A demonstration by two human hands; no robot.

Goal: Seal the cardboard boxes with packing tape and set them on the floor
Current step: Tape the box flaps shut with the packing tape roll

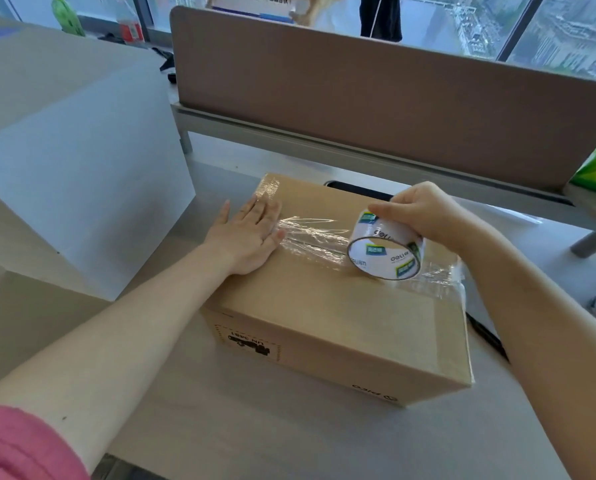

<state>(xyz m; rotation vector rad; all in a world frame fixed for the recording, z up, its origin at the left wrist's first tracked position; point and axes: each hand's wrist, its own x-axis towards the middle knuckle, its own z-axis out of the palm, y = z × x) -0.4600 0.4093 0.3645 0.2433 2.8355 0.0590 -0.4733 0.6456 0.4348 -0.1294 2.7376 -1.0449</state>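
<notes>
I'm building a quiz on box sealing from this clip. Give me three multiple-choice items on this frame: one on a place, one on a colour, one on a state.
1. Where is the tape roll?
A. On top of the cardboard box
B. On the floor
C. On the desk divider

2. What colour is the sleeve on the left arm?
A. Blue
B. Pink
C. Black

3. How is the left hand?
A. Curled round the roll
B. Lying flat on the box lid
C. Raised clear of the box

Answers:
1 A, the right hand holds the roll on the lid at the end of a clear tape strip.
2 B, a pink cuff shows at the lower left corner.
3 B, its fingers are straight and press at the strip's left end.
</notes>
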